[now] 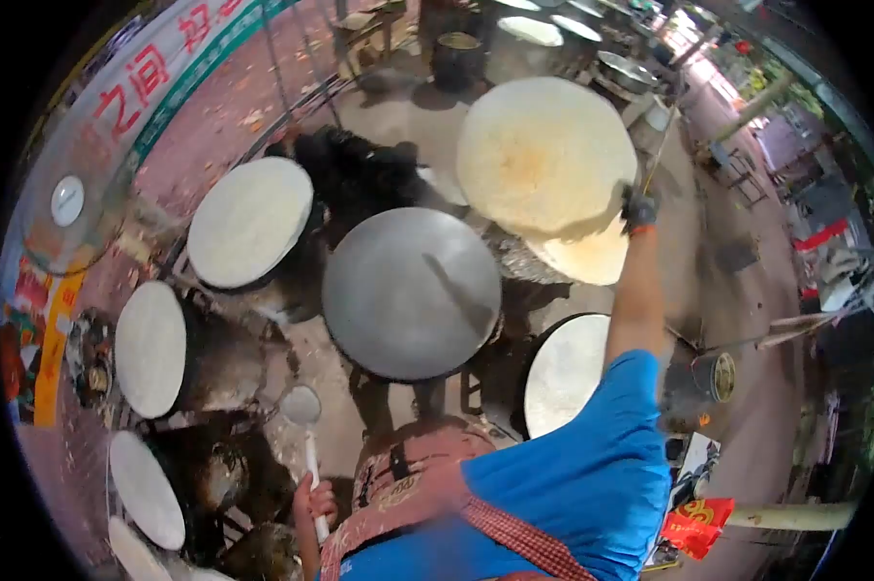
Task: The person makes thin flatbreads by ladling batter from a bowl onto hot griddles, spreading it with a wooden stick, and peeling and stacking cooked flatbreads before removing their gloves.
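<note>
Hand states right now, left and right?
Left hand: closed, holding a white-handled ladle with a round grey bowl.
Right hand: dark-gloved, at the edge of a large, round, pale-yellow flatbread; grip cannot be told.

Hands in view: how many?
2: left hand around the ladle handle, bottom; right hand at the big flatbread's right edge. Background clutter could hide others.

Looks forward and steeply down from the wearer's head, fairly near the grey pan (398, 310). Reaches, wide and round-edged, well beyond the pan and back to the apron (422, 470) on its near side.
</note>
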`<state>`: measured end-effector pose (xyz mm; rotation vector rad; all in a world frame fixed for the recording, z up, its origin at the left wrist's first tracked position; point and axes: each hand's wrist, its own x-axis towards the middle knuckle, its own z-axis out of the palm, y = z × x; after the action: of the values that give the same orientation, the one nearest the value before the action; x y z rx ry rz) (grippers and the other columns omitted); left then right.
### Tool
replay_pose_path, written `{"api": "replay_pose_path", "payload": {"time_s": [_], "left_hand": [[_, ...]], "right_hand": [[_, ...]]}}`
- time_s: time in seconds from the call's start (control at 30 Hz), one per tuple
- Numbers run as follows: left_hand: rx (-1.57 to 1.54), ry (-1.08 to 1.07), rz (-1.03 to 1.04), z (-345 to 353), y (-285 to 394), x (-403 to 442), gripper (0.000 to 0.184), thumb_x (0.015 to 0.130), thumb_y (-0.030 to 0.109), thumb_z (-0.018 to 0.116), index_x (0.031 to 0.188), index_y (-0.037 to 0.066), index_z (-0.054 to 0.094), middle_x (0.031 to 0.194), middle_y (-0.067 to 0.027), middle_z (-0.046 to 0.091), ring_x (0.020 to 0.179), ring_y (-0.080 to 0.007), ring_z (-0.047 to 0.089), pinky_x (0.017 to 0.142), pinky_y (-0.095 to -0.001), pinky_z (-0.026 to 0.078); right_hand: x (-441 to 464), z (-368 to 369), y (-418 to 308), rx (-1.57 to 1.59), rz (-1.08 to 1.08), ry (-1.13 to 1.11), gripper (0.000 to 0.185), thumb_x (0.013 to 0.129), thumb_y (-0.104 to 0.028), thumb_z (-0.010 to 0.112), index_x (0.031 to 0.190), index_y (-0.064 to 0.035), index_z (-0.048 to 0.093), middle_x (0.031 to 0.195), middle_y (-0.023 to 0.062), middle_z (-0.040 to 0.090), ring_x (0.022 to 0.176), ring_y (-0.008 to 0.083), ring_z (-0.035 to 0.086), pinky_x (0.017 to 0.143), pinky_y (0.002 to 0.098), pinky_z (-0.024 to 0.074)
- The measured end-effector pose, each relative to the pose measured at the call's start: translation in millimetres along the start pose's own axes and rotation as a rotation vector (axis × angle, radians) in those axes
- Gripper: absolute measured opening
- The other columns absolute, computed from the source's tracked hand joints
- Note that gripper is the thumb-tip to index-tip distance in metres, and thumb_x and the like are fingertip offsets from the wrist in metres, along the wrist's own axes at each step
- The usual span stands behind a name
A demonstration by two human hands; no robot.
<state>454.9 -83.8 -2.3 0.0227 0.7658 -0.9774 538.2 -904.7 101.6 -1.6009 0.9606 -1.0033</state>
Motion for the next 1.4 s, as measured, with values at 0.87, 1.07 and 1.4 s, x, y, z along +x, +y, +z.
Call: {"api": "replay_pose_path", "payload": {"time_s": [0.87,1.07,1.4], "left_hand": [[0.099,0.296,0.532,50,-107,-37,0.035,0.086,0.036,0.04,0.061,0.012,0.034,0.045,0.005,0.028,0.032,-0.0062,0.029,0.03,-0.0194,0.025],[-0.361,-0.185,0.763,-80,-153,-84,0.022,0.089,0.03,0.035,0.085,0.009,0.037,0.05,0.004,0.029,0.034,-0.0042,0.027,0.027,-0.0162,0.023],[-0.455,0.051,1.803,-269,-359,-232,0.056,0.08,0.008,0.048,0.127,0.022,0.023,0.065,-0.003,0.041,0.041,-0.0071,0.037,0.028,-0.0169,0.028]], "right_hand": [[-187,126,155,-0.159,-0.064,-0.214,0.023,0.079,-0.02,0.052,0.09,-0.0001,0.054,0.074,0.0118,0.055,0.064,0.0198,0.051,0.057,0.0292,0.0424],[-448,257,109,-0.105,-0.068,-1.228,0.025,0.079,-0.017,0.053,0.095,0.0023,0.053,0.079,0.0132,0.056,0.07,0.02,0.053,0.062,0.0286,0.0447],[-977,148,-127,-0.021,-1.539,-2.341,0.037,0.075,-0.032,0.058,0.096,-0.0015,0.056,0.083,0.019,0.058,0.072,0.0324,0.056,0.063,0.0385,0.0432]]}}
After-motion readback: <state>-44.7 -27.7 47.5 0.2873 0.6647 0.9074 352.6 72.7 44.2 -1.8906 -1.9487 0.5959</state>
